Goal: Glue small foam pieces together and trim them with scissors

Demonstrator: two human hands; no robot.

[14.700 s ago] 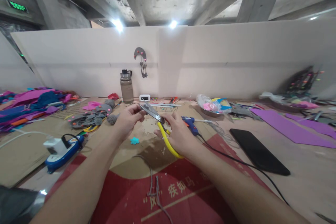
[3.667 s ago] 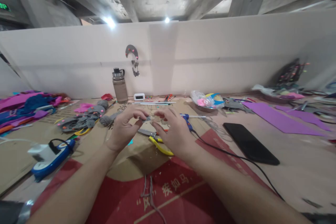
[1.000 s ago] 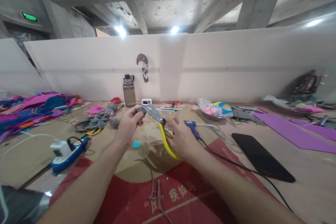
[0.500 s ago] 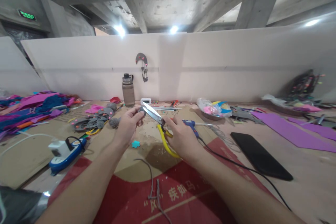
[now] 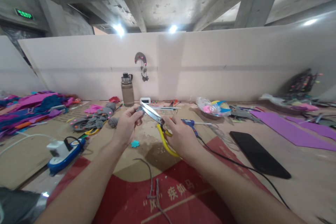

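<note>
My right hand grips yellow-handled scissors, blades pointing up and to the left. My left hand pinches a small grey piece right at the blade tips. Both hands hover above the cardboard-covered table. A small teal flower cutout lies just below the left hand. Grey cord scraps lie on the red print nearer to me.
A blue glue gun with a black cable lies right of my hands, a black phone further right. A blue-white device sits at left. Water bottle, grey felt pieces, coloured foam piles and purple sheets line the back.
Between one second ago and now my hands have barely shifted; the scissors stay at the grey piece. Before that, 3.7 s ago, the scissors lay on the table and both hands pinched the piece.
</note>
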